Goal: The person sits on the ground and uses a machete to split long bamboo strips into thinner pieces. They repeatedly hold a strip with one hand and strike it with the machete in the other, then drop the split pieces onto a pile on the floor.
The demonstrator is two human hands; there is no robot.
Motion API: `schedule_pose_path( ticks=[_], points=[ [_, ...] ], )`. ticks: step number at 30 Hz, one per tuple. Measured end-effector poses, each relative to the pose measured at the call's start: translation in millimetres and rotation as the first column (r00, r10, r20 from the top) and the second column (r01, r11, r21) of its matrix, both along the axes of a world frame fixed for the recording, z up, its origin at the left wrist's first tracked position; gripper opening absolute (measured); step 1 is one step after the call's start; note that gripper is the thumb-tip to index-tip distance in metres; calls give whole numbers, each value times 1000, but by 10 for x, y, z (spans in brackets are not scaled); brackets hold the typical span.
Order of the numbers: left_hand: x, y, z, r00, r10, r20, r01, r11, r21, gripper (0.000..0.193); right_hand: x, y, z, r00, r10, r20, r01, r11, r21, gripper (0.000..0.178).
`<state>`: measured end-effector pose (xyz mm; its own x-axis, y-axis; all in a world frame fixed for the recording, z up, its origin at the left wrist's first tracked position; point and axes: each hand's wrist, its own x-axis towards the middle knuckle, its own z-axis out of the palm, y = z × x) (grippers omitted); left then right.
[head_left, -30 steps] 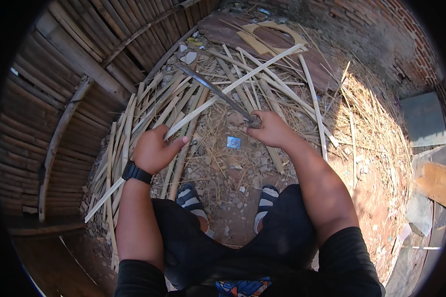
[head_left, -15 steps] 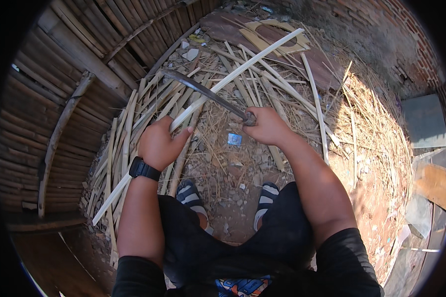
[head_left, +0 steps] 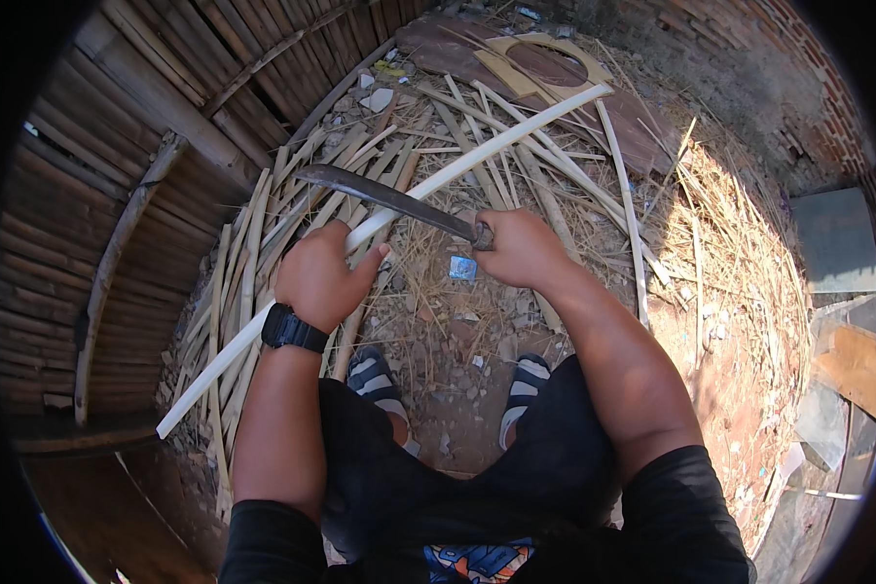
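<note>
My left hand (head_left: 321, 277) is closed around a long pale bamboo strip (head_left: 487, 149), which slants from the lower left up to the far right. In my right hand (head_left: 521, 248) is the handle of a machete (head_left: 399, 201) with a dark, curved blade. That blade points left and crosses the strip just beyond my left hand, seeming to lie on or against it; whether the edge bites into it I cannot tell. The fingers of my left hand are partly hidden under the strip.
Many split bamboo strips (head_left: 253, 234) and shavings litter the ground. A bamboo-slat wall (head_left: 58, 282) rises on the left, a brick wall (head_left: 798, 88) at the far right. Yellowish board with a round cutout (head_left: 501, 70) lies at the back. My sandalled feet (head_left: 375, 380) stand close by.
The strip has turned to a flatter slant, its far end lower and further right, its near end further left. The machete's tip has dropped slightly and shifted left.
</note>
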<state>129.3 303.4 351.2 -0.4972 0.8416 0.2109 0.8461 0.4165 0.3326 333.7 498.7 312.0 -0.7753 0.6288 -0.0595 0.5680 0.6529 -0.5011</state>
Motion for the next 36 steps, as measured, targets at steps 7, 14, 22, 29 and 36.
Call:
schedule_pose_path(
  ticks=[7, 14, 22, 29, 36],
  points=[
    [76, 57, 42, 999, -26, -45, 23, 998, -55, 45, 252, 482, -135, 957, -282, -72, 262, 943, -207, 41],
    [26, -10, 87, 998, -46, 43, 51, 992, -115, 50, 160, 76, 91, 991, 137, 12, -137, 990, 36, 40],
    [-72, -21, 160, 999, -2, -41, 3, 1000, 13, 52, 395, 534, -20, 929, -368, -40, 337, 886, -318, 40],
    [-166, -101, 75, 996, -61, -61, 63, 998, 30, 52, 233, 285, 22, 972, 198, -124, -190, 979, 69, 35],
    [-261, -149, 137, 999, 30, -18, -29, 999, 45, 50, 485, 560, 37, 874, -470, -121, 373, 811, -451, 44]
  ],
)
